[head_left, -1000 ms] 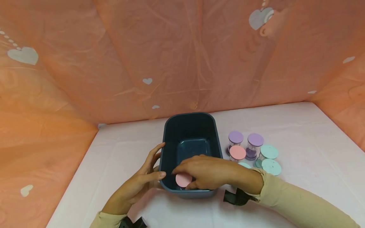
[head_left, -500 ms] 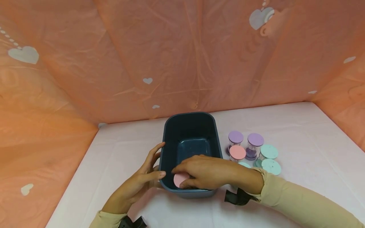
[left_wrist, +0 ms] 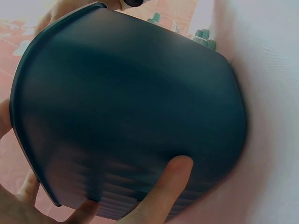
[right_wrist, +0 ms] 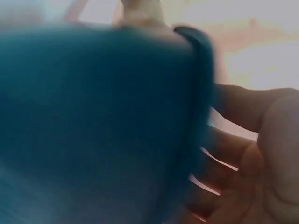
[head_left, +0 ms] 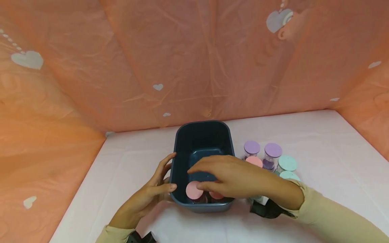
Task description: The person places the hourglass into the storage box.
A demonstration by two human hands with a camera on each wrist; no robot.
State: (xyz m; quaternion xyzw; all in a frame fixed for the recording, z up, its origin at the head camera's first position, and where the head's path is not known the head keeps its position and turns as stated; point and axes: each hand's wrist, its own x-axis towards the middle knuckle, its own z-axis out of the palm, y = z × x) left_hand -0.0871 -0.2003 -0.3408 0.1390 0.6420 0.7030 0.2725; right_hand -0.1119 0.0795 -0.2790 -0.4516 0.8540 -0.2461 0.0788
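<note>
A dark blue plastic bin [head_left: 201,135] stands on the table. My left hand [head_left: 150,194] holds its left side, thumb and index fingertips at the rim and other fingers against the outer wall [left_wrist: 126,98]. Upright inside, at the near end, is a pink-capped sand timer [head_left: 193,190]. Beside it another pink-capped timer [head_left: 216,195] shows partly under my right hand [head_left: 231,176]. That hand reaches over the bin's right rim with fingers loosely extended, holding nothing. In the right wrist view the bin wall [right_wrist: 93,121] is blurred and covers the timers.
Right of the bin stand several more sand timers: two with purple caps [head_left: 273,150], one pink-capped [head_left: 254,161] and mint-capped ones [head_left: 287,163], some partly behind my right arm. An orange heart-print sheet [head_left: 182,60] rises behind the pale tabletop [head_left: 121,162].
My right hand has let go of the pink-capped timer and lifted up and to the right. The timer stays in the bin, and a second pink cap has come into view. My left hand has stayed put.
</note>
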